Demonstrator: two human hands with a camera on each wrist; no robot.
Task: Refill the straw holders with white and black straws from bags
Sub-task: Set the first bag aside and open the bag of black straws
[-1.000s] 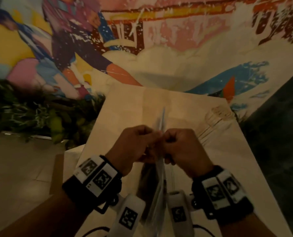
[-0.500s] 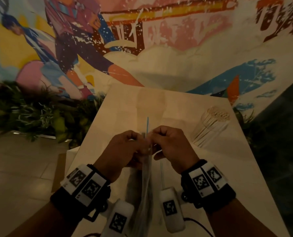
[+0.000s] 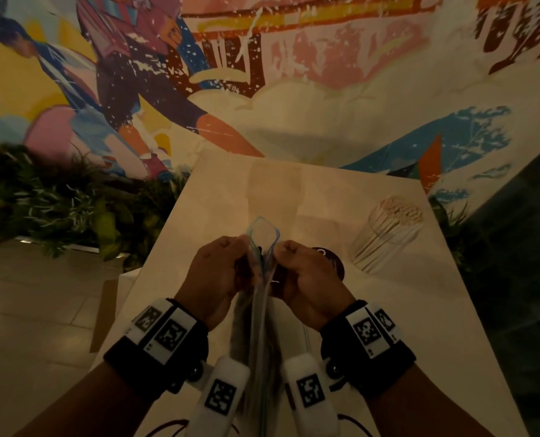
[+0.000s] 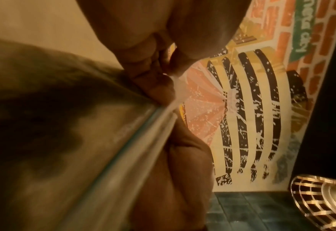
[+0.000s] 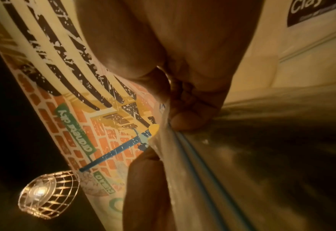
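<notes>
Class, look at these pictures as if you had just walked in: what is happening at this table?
A person stands at a pale table and holds a clear zip bag upright between both hands. The left hand and the right hand each pinch one side of its blue-edged top, and the mouth is parted into a small opening. The bag's contents look dark. A clear holder of pale straws stands farther right on the table, untouched.

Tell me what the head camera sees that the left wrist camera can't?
Only the head view shows the table, the holder of pale straws and the right hand. Only the left wrist view shows a wire cage lamp. Both show the left hand pinching the clear bag at its blue zip edge.
</notes>
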